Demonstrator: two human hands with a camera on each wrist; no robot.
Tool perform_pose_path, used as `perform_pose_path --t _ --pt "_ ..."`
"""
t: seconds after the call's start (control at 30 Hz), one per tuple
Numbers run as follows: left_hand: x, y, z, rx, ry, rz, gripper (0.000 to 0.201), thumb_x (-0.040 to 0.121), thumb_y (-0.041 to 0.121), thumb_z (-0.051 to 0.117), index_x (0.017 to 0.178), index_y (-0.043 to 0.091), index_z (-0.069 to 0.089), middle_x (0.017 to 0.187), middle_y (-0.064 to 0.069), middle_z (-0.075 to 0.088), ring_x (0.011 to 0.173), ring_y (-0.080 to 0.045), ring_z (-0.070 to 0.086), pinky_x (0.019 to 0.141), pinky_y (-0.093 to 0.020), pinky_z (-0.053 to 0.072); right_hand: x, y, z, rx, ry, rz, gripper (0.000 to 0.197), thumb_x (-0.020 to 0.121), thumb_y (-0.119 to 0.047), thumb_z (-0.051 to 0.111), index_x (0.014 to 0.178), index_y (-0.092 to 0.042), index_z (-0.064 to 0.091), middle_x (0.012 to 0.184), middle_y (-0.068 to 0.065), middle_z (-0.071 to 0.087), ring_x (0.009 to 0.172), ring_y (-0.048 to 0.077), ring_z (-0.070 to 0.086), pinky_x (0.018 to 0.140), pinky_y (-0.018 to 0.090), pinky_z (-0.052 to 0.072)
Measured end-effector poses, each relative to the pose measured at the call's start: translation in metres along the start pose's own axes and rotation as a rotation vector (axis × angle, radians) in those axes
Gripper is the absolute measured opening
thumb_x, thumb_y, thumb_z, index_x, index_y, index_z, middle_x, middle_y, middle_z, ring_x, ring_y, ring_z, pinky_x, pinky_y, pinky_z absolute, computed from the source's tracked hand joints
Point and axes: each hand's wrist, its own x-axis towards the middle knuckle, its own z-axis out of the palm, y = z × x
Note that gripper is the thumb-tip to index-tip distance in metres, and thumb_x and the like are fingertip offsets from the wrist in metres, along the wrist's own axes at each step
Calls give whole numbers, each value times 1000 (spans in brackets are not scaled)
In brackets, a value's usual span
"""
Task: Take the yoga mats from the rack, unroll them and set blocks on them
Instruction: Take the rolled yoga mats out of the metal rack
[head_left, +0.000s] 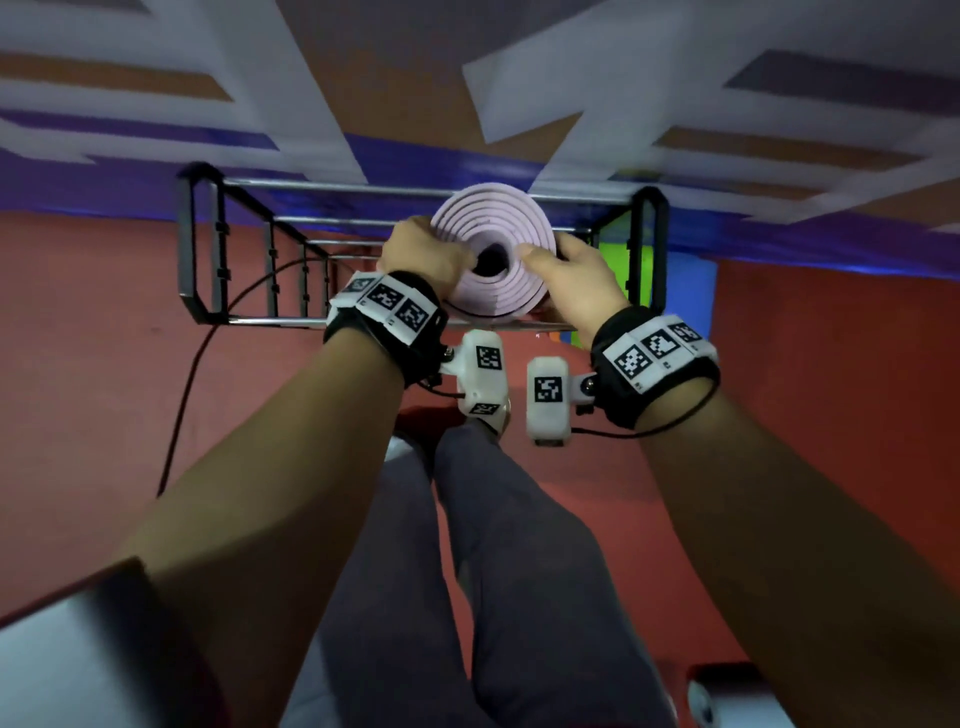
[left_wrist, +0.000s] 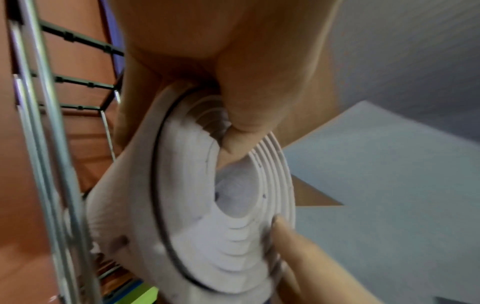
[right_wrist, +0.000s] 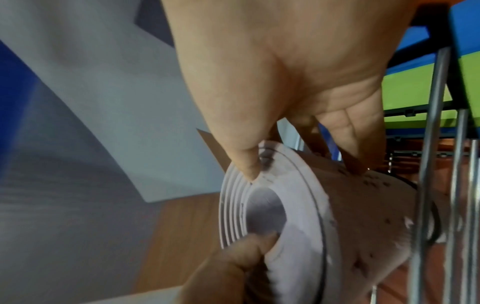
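Two hands: both gripped one rolled mat at its near end, one on each side of the roll.
Mat (head_left: 493, 244): a pale pink yoga mat, rolled into a tight spiral with a dark hollow at its core, stood on end inside the rack with its spiral end facing the head camera. A thin dark band ran round the roll near that end, clearest in the left wrist view (left_wrist: 182, 205) and also seen in the right wrist view (right_wrist: 311, 216).
Left hand (head_left: 421, 254): it clasped the mat's left side, thumb hooked over the spiral end into the hollow core and the other fingers wrapped round the outer wall, as the left wrist view (left_wrist: 233, 72) showed.
Right hand (head_left: 571, 280): it clasped the mat's right side, thumb pressed on the spiral end beside the core, fingers laid along the outer wall; the right wrist view (right_wrist: 285, 72) showed the fingertips touching the wall.
Rack (head_left: 208, 244): a frame of black end pieces joined by silver rails enclosed the mat; the part left of the mat held only bars.
Blocks (head_left: 644, 275): green and blue shapes sat at the rack's right end, just right of the mat; their outlines were too hidden to count.
Floor (head_left: 104, 364): red, under and around the rack.
Cable (head_left: 192, 374): a black lead trailed over the floor from the rack's left front.
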Motion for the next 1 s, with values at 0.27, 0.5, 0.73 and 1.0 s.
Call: perform_pose_path --t 0.27,0.5,0.73,1.0 --pt "-103 64 -79 57 139 116 44 56 36 80 94 20 69 94 -6 74 92 -29 70 86 -41 57 -82 -78 -40 165 -46 -47 29 89 -28 68 116 -17 64 104 2 66 85 17 61 77 33 53" --pt "-207 100 -144 -22 230 259 43 48 45 78 84 22 70 75 2 73 77 -23 72 77 -41 60 -181 -150 -63 183 14 -244 34 82 -33 72 113 -23 64 105 1 69 98 22 66 84 37 51" --pt "-294 117 -182 -17 136 514 47 48 46 85 91 29 75 71 10 74 70 -13 72 72 -39 62 -294 -185 -86 94 34 -318 37 80 -37 76 110 -25 58 103 -3 69 90 15 67 74 33 56" --pt "-400 98 -216 14 77 854 24 59 39 77 82 40 71 75 14 73 77 -12 71 77 -40 60 -412 -167 -72 269 303 -408 77 50 -58 79 118 -27 62 107 -8 71 98 13 68 89 41 56"
